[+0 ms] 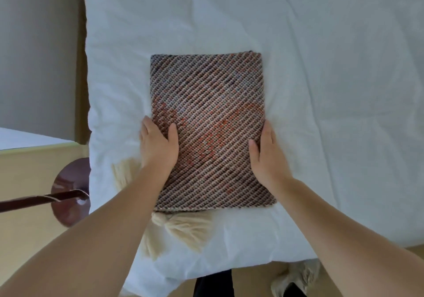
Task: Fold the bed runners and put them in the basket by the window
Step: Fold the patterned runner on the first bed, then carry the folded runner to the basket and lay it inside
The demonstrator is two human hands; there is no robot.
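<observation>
A woven bed runner (210, 104) in brown, grey and orange lies folded into a thick rectangle on the white bed (332, 90). Cream tassels (183, 228) stick out from under its near edge and left side. My left hand (158, 145) grips the runner's left edge, thumb on top and fingers tucked beside and under it. My right hand (268, 152) holds the right edge the same way. The basket is not in view.
A dark round lamp base with a thin pole (68, 195) stands on the floor left of the bed. A pale wooden surface (27, 150) lies at the far left. The bed's near edge runs just below the tassels.
</observation>
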